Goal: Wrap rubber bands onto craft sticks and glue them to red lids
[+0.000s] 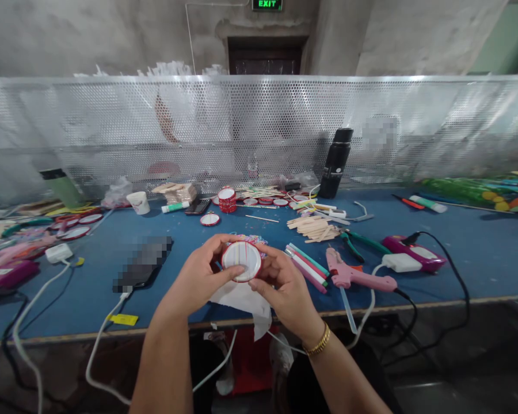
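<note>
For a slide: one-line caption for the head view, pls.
Left hand and right hand hold a white, red-rimmed disc over a blue table, a pink glue gun lying to the right.

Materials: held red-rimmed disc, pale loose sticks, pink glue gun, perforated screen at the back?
Red-rimmed disc: whitish, smooth face with faint streaks, perhaps plastic or fabric; rim material unclear.
Loose sticks: likely bare wood, pale tan and matt.
Glue gun: probably moulded plastic, evenly pink with rounded edges.
Perforated screen: likely sheet metal, silvery grey, regular holes, bright glints.
</note>
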Motion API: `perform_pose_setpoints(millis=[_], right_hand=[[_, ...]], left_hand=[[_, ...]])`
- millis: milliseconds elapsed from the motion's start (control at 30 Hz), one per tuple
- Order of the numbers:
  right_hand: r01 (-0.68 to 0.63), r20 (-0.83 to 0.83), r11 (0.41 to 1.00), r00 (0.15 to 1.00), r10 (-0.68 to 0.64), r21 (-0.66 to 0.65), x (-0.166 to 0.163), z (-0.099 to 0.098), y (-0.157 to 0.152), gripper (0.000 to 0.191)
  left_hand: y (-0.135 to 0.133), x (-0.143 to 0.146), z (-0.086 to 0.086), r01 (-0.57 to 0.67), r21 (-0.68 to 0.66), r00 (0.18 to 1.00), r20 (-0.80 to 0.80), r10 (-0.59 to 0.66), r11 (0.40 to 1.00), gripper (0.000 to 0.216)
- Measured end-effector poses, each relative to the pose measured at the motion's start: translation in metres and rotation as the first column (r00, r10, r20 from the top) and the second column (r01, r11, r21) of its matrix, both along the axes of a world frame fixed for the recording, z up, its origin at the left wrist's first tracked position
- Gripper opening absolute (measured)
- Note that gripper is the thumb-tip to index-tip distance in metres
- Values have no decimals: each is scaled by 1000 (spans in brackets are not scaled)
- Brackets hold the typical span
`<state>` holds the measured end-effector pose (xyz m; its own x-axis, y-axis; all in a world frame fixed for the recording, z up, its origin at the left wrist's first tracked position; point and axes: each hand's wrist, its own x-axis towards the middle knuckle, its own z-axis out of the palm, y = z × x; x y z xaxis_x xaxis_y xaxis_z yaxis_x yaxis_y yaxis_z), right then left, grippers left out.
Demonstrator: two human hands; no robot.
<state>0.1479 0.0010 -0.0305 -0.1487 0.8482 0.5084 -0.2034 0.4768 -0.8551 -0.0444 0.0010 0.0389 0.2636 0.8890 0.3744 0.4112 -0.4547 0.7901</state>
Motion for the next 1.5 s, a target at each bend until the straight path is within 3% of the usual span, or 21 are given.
perform_pose_setpoints(millis=[300,767,867,1067,1500], right_hand=[[12,11,998,1000,-13,62,1,-2,3,55],[7,20,999,1000,-8,51,0,-4,4,55],[4,25,999,1000,-4,33,0,-4,4,55],[8,5,999,1000,-8,-35,0,-3,5,57],[-10,-4,998,1000,10,-56,0,-3,2,61]], left_hand=[[3,2,0,-63,36,997,-31,64,997,39],[5,3,-1,-71,7,997,-42,71,997,39],[3,0,-1,-36,-23,999,-39,35,999,46],[-1,-5,-1,51,-11,990,-134,-52,999,83],[-4,2,4,-29,16,990,-135,31,999,72]])
